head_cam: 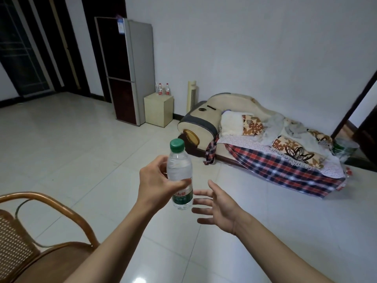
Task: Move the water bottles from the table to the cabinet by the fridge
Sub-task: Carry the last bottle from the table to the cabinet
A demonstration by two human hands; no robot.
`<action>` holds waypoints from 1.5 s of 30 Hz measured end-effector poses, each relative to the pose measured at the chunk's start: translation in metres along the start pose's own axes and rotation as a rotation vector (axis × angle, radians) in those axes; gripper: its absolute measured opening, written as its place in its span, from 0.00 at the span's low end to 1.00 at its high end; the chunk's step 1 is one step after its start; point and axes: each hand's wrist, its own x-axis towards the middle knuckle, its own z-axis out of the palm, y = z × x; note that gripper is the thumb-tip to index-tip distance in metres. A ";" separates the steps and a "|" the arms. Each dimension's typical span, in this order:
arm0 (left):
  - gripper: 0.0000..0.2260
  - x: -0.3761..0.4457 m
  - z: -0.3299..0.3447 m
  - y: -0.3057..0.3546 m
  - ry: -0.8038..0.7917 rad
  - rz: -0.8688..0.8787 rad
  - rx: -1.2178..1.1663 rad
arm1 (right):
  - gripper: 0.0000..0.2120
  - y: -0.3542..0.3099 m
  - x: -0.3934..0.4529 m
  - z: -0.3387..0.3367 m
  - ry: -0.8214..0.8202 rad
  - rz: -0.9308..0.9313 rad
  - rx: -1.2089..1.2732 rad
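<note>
Green-capped water bottle (180,176) rides upright in the left hand (157,185), gripped mid-body above the floor; right hand (219,209) spread, holding nothing. Carry step: cross to the cabinet (158,110) beside the fridge (126,70), joining bottles (163,89) on top.

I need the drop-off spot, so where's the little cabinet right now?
In the head view, the cabinet stands upper left of centre against the far wall, beside the fridge, with bottles on top.

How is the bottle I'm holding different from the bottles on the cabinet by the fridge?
The held bottle has a green cap and green label; the cabinet bottles show red caps and red labels. The held bottle is gripped in the left hand, in the air; the cabinet bottles stand on the cabinet. All are clear plastic and upright.
</note>
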 end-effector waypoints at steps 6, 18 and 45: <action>0.26 0.088 0.016 -0.034 -0.019 0.013 0.079 | 0.30 -0.048 0.088 -0.004 -0.066 0.001 -0.053; 0.29 0.283 0.028 -0.086 0.050 -0.041 0.110 | 0.30 -0.182 0.253 -0.003 -0.127 0.000 -0.059; 0.26 0.688 -0.036 -0.298 -0.015 -0.072 0.082 | 0.32 -0.406 0.637 0.125 -0.116 0.047 -0.065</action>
